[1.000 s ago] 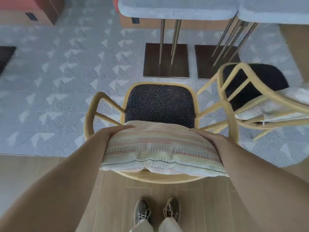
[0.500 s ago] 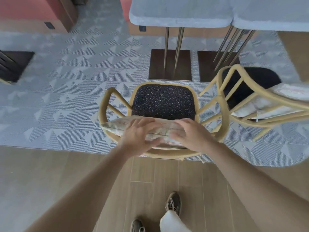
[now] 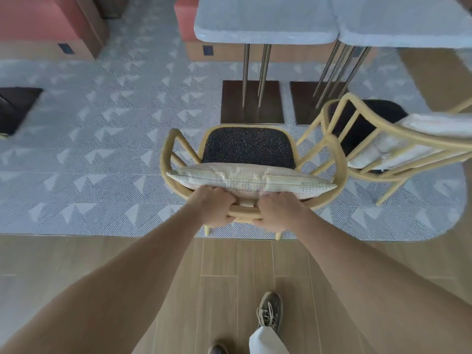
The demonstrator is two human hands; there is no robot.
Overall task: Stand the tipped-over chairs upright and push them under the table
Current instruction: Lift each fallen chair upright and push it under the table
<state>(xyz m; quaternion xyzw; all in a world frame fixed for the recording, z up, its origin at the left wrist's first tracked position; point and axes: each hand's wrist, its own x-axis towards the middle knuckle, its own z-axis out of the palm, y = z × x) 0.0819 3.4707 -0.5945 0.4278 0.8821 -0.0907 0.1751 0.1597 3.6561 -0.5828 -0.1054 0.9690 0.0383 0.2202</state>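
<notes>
L hand (image 3: pixel 213 205): fingers curled round the top back rail of the chair (image 3: pixel 166 159), just left of centre.
R hand (image 3: pixel 277 213): same wrap on the same rail, close beside your L hand, apart from it.
Chair: upright, rounded tan tube frame w/ looped arms; rear legs at the rug's near edge, front facing the bench (image 3: pixel 265 19).
Seat (image 3: pixel 249 146): dark speckled pad, rounded corners, just short of the base plate (image 3: pixel 251 102).
Cushion (image 3: pixel 245 180): pale striped fabric, puffy, leaning vs the backrest just above your hands.
2nd chair (image 3: pixel 325 116): same frame, to your R, angled; a pale cushion on it. Tilt: can't tell.
Bench: pale grey stone-look top, thin metal rods, flat dark sq base.
Rug (image 3: pixel 102 139): grey, lined triangle pattern.
Floor (image 3: pixel 229 277): wood-look planks; one laced shoe (image 3: pixel 269 312) on it.
</notes>
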